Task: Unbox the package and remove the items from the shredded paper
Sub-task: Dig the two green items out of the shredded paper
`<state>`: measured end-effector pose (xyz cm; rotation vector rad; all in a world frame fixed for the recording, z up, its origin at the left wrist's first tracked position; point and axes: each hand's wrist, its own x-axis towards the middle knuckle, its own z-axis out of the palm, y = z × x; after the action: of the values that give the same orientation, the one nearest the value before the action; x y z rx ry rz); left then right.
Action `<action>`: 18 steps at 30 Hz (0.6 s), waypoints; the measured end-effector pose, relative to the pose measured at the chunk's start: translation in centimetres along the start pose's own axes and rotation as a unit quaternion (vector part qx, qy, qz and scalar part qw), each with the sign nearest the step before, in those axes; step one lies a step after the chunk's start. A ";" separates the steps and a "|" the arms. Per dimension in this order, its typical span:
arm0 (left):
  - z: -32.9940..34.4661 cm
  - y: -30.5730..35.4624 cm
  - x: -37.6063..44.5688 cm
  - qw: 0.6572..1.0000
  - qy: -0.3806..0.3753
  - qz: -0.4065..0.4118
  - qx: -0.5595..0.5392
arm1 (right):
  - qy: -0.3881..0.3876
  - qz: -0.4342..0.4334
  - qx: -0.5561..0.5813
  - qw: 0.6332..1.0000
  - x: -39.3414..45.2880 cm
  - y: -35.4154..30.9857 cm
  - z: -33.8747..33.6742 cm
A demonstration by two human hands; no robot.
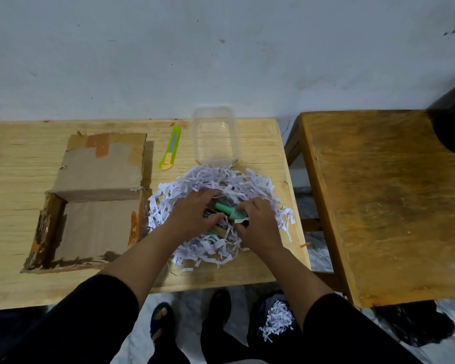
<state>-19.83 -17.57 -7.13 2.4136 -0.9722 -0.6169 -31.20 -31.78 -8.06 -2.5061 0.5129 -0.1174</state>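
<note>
box open and emptied on table | shredded paper heaped beside it | left hand fingers spread in the heap, holding nothing clear | right hand fingers closed on green item | container empty: removal only starting

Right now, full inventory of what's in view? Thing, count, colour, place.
cardboard box: 1, brown, open and empty, left on the table
light wooden table: 1, pale, against the wall
utility knife: 1, green-yellow, between box and container
plastic container: 1, clear, empty, far edge of table
shredded paper pile: 1, white, right part of table
green item: 1, in the pile, between the hands
shredded paper clump: 1, white, on the floor
darker wooden table: 1, brown, to the right
left hand: in the pile
right hand: on the green item
</note>
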 end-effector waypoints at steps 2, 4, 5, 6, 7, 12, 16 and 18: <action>0.0 -0.1 0.1 1.000 -0.005 0.008 0.020 | -0.004 -0.010 0.006 1.000 -0.2 -0.1 0.0; 0.0 -0.2 0.2 1.000 -0.008 0.001 0.018 | -0.005 -0.005 0.006 1.000 -0.4 0.1 -0.1; 0.0 -0.2 0.2 1.000 -0.008 -0.006 0.010 | -0.008 -0.002 -0.003 1.000 -0.5 0.3 -0.1; -0.1 -0.2 0.2 1.000 -0.009 -0.013 0.008 | -0.011 0.005 -0.011 1.000 -0.6 0.6 -0.2; 0.0 -0.2 0.2 1.000 -0.010 -0.018 0.011 | -0.013 0.013 -0.016 1.000 -0.7 0.9 -0.3; 0.1 -0.1 0.6 0.997 -0.034 -0.047 0.048 | -0.006 0.052 -0.007 0.999 -0.8 0.6 -0.8; 0.0 0.0 0.7 0.996 -0.042 -0.064 0.035 | -0.015 0.073 -0.021 0.997 -0.6 0.5 -0.6; 0.0 0.1 0.6 0.997 -0.036 -0.069 0.022 | -0.029 0.071 -0.039 0.996 -0.7 0.7 -0.5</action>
<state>-19.48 -18.11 -7.21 2.5281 -0.8620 -0.7439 -32.11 -32.28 -8.00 -2.5300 0.6810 0.0297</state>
